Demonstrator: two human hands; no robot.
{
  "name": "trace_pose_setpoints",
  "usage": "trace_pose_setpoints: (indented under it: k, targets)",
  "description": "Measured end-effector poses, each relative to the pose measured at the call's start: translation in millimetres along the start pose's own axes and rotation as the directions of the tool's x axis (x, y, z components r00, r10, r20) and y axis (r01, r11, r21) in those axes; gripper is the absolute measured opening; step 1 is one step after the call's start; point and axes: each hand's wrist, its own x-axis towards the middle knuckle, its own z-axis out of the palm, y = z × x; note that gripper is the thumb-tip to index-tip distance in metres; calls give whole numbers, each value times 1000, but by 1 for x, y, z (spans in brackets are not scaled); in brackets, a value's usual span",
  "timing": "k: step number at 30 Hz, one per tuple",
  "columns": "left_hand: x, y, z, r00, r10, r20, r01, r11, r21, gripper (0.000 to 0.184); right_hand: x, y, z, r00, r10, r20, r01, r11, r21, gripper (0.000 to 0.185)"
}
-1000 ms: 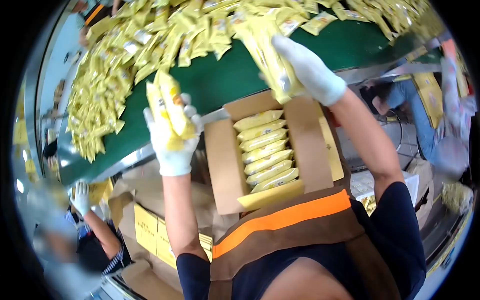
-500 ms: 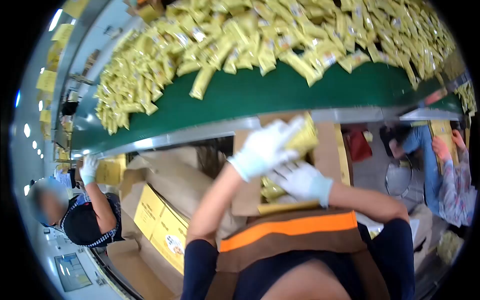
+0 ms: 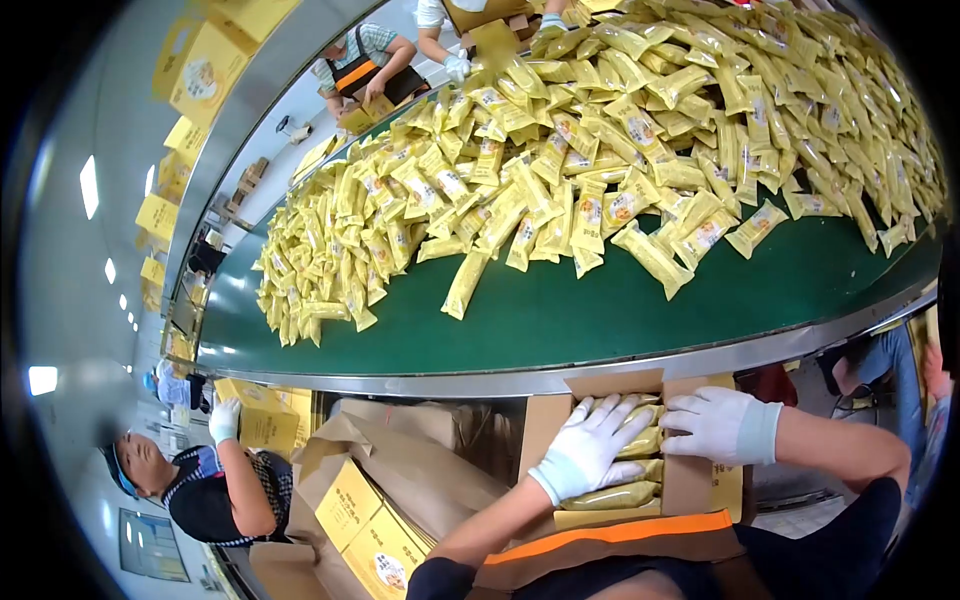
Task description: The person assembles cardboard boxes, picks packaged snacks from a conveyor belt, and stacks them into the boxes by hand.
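An open cardboard box (image 3: pixel 545 425) stands against me below the conveyor edge, with yellow snack packets (image 3: pixel 618 497) lying in rows inside it. My left hand (image 3: pixel 598 447), in a white glove, rests flat on those packets, fingers spread toward the far right. At the box's right side, my gloved right hand (image 3: pixel 722 425) lies over the folded-out flap (image 3: pixel 690 485), its fingers stretched toward the packets. Neither hand is wrapped around a packet. Beyond the box, a big heap of the same yellow packets (image 3: pixel 600 205) covers much of the green conveyor belt (image 3: pixel 420 330).
A metal rail (image 3: pixel 450 383) edges the belt. To my left, a large carton (image 3: pixel 390 445) lined with brown paper holds flat yellow boxes (image 3: pixel 375 540). A co-worker (image 3: pixel 215 480) stands at far left, others (image 3: pixel 370 65) across the belt; another person's leg (image 3: pixel 890 370) shows at right.
My hands have moved apart: the left has gone from a packet bundle to lying flat on the packets, the right from inside the box to its right flap. The view has tilted upward.
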Motion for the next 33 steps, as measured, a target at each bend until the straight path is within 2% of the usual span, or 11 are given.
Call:
trace_pose_setpoints:
  k: [1,4,5,10,12,17,20,24,28,32,33]
  targets:
    - [1,0,0,1000,1,13,-1,1000,5,74,3,7,8,993,-40,-110,38,999,-20,31]
    - [5,0,-1,999,-9,45,10,999,-31,76,12,16,14,998,-50,-44,51,998,28,27]
    - [6,0,-2,998,-11,60,12,1000,-25,76,13,22,21,984,-86,-156,94,995,41,22]
    - [6,3,-5,994,-33,101,39,998,-58,76,14,25,44,963,-114,-242,123,992,20,23]
    - [6,2,-1,998,-20,64,24,998,-57,76,13,26,43,956,-124,-265,127,992,-4,26]
    - [-3,6,-3,945,-108,-308,107,994,-20,51,8,11,54,959,-60,-277,18,988,-152,34]
    - [-11,6,-20,934,-114,-338,133,991,33,50,0,-10,49,965,23,-260,-80,975,-210,31]
    - [-37,-11,-37,977,-212,0,210,967,145,61,-23,-66,49,911,222,-348,-261,963,-68,27]
    - [-49,-49,9,980,-123,157,182,874,-450,66,-26,-120,52,764,479,-432,-517,856,35,30]
    - [-50,-53,21,992,-109,62,125,861,-494,68,-26,-137,32,707,464,-534,-507,859,75,37]
    - [-48,-56,25,990,-107,89,137,860,-491,69,-27,-130,37,779,373,-504,-391,917,74,39]
